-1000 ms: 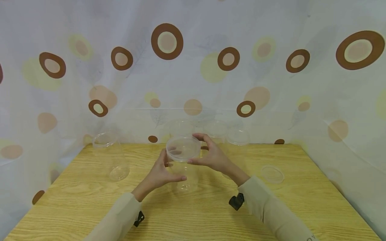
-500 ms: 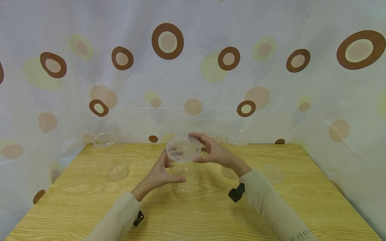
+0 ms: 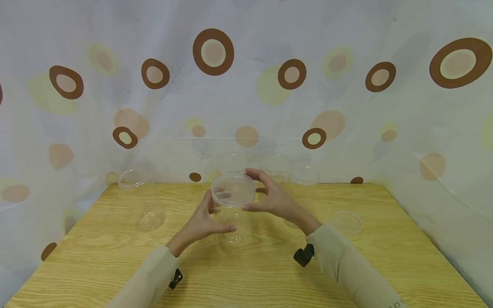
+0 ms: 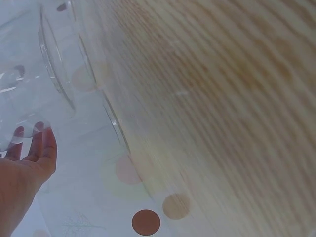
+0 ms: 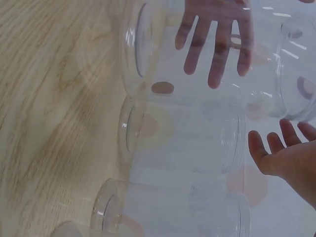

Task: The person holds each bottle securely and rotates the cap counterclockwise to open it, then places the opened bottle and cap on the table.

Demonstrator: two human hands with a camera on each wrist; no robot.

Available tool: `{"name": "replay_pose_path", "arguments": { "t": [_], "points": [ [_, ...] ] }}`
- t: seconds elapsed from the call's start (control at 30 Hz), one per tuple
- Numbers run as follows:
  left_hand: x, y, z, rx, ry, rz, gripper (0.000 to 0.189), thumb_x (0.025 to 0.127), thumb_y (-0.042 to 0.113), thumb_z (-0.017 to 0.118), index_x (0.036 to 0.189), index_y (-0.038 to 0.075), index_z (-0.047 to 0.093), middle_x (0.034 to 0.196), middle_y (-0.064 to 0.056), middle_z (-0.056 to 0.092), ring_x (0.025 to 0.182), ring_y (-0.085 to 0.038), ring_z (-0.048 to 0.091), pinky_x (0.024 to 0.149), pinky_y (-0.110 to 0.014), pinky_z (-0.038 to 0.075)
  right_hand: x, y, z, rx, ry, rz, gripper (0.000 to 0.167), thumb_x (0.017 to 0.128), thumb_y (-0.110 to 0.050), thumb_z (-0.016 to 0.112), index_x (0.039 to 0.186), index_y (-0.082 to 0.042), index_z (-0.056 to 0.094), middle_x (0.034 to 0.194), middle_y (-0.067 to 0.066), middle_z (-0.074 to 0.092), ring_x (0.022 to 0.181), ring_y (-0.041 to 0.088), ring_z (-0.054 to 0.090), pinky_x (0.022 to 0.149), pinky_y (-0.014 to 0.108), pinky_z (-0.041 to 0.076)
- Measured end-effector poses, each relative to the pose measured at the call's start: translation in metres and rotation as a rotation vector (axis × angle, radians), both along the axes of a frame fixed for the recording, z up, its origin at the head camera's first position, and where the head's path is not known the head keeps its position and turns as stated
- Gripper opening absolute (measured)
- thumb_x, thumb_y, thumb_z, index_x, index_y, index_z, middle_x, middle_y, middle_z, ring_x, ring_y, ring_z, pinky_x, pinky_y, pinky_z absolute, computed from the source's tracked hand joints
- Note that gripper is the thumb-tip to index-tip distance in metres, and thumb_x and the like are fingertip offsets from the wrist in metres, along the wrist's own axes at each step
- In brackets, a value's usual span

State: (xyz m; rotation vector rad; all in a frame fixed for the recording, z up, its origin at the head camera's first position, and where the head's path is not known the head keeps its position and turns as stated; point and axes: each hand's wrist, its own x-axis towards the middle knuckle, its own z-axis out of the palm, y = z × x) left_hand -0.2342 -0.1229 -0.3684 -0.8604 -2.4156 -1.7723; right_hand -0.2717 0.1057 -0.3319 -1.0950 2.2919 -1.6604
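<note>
A clear plastic jar [image 3: 243, 224] stands upright in the middle of the table, with a clear round lid [image 3: 233, 188] over its mouth. My left hand [image 3: 201, 220] grips the jar's side, thumb in front and fingers round the far left. At the top, my right hand [image 3: 272, 199] holds the lid's right edge between thumb and fingers. From the right wrist, the left hand [image 5: 219, 42] shows through the wall of the jar [image 5: 182, 91], and the right hand [image 5: 289, 155] is beside the top end. The left wrist view shows the left hand [image 4: 27, 165] partly, at its edge.
Another clear jar [image 3: 143, 201] stands at the left of the wooden table [image 3: 246, 278]. Several more, such as a clear jar [image 3: 304, 192], stand behind the hands near the patterned curtain [image 3: 246, 102]. A loose clear lid [image 3: 348, 222] lies flat at the right.
The right hand's fingers have shifted slightly along the lid's edge, back and forth. The left hand and the jar have stayed in nearly the same place.
</note>
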Motion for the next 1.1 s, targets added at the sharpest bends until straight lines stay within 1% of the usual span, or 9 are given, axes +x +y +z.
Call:
{"name": "replay_pose_path", "arguments": {
  "t": [0.07, 0.17, 0.3, 0.4, 0.57, 0.77, 0.93, 1.03, 1.1],
  "points": [
    [0.000, 0.000, 0.000, -0.001, 0.002, -0.001, 0.104, 0.066, 0.005, 0.080, 0.144, 0.018, 0.013, 0.144, -0.010, 0.029, 0.127, -0.032, 0.038, 0.096, -0.055, 0.036, 0.003, -0.003, -0.002, 0.014, -0.002, -0.054, 0.091, 0.069, -0.027, 0.080, 0.141, -0.019, 0.026, 0.143, 0.006, 0.031, 0.128, 0.025, 0.033, 0.103, 0.049, 0.033],
    [-0.001, 0.000, -0.001, -0.003, 0.006, -0.003, 0.104, 0.066, 0.006, 0.081, 0.144, 0.019, 0.013, 0.144, -0.010, 0.029, 0.127, -0.032, 0.038, 0.096, -0.055, 0.036, 0.005, -0.005, -0.004, 0.019, -0.003, -0.098, 0.090, 0.069, -0.028, 0.080, 0.141, -0.015, 0.027, 0.140, 0.003, 0.033, 0.127, 0.025, 0.035, 0.103, 0.048, 0.033],
    [-0.001, 0.000, -0.001, 0.000, 0.009, -0.009, 0.104, 0.066, 0.006, 0.080, 0.144, 0.019, 0.013, 0.144, -0.010, 0.030, 0.127, -0.031, 0.039, 0.096, -0.055, 0.036, 0.004, -0.005, -0.004, 0.012, -0.011, -0.101, 0.087, 0.071, -0.028, 0.079, 0.140, -0.015, 0.029, 0.139, 0.001, 0.035, 0.124, 0.024, 0.037, 0.103, 0.047, 0.034],
    [0.000, 0.000, 0.000, 0.009, 0.012, -0.018, 0.103, 0.067, 0.005, 0.080, 0.144, 0.019, 0.014, 0.143, -0.010, 0.029, 0.126, -0.031, 0.039, 0.096, -0.055, 0.036, 0.001, -0.003, -0.003, 0.013, -0.014, -0.052, 0.086, 0.072, -0.028, 0.078, 0.141, -0.016, 0.029, 0.139, 0.001, 0.035, 0.124, 0.023, 0.038, 0.103, 0.048, 0.033],
    [0.000, -0.001, 0.000, 0.020, 0.017, -0.055, 0.104, 0.068, 0.004, 0.078, 0.145, 0.019, 0.011, 0.145, -0.011, 0.025, 0.128, -0.032, 0.037, 0.097, -0.058, 0.034, -0.008, 0.002, 0.001, -0.005, -0.026, 0.098, 0.083, 0.077, -0.019, 0.074, 0.144, -0.013, 0.024, 0.142, 0.003, 0.032, 0.127, 0.024, 0.035, 0.102, 0.050, 0.034],
    [-0.009, -0.004, -0.010, 0.045, 0.019, -0.109, 0.105, 0.069, 0.004, 0.078, 0.146, 0.023, 0.008, 0.147, -0.013, 0.021, 0.131, -0.037, 0.031, 0.099, -0.065, 0.027, -0.016, 0.005, 0.003, -0.030, -0.063, 0.219, 0.081, 0.080, -0.013, 0.071, 0.144, -0.012, 0.022, 0.144, 0.004, 0.029, 0.130, 0.025, 0.031, 0.102, 0.048, 0.036],
    [-0.018, -0.007, -0.022, 0.027, 0.020, -0.106, 0.104, 0.068, 0.009, 0.080, 0.144, 0.029, 0.011, 0.145, -0.005, 0.025, 0.131, -0.031, 0.033, 0.100, -0.063, 0.029, -0.016, 0.007, 0.003, -0.023, -0.094, 0.237, 0.083, 0.080, -0.017, 0.070, 0.145, -0.013, 0.020, 0.146, 0.003, 0.026, 0.132, 0.026, 0.030, 0.100, 0.048, 0.038],
    [-0.018, -0.008, -0.024, 0.021, 0.021, -0.088, 0.102, 0.067, 0.012, 0.081, 0.143, 0.029, 0.014, 0.143, -0.002, 0.029, 0.129, -0.030, 0.035, 0.100, -0.061, 0.031, -0.013, 0.007, 0.002, -0.022, -0.096, 0.207, 0.084, 0.080, -0.018, 0.071, 0.145, -0.012, 0.019, 0.145, 0.003, 0.028, 0.130, 0.027, 0.032, 0.098, 0.048, 0.040],
    [-0.018, -0.008, -0.024, 0.014, 0.027, -0.072, 0.101, 0.067, 0.014, 0.081, 0.143, 0.029, 0.016, 0.142, -0.002, 0.030, 0.129, -0.030, 0.036, 0.099, -0.060, 0.032, -0.010, 0.006, 0.001, -0.019, -0.082, 0.162, 0.085, 0.079, -0.020, 0.072, 0.145, -0.013, 0.020, 0.144, 0.003, 0.029, 0.128, 0.027, 0.034, 0.099, 0.047, 0.039]
  ]
}}
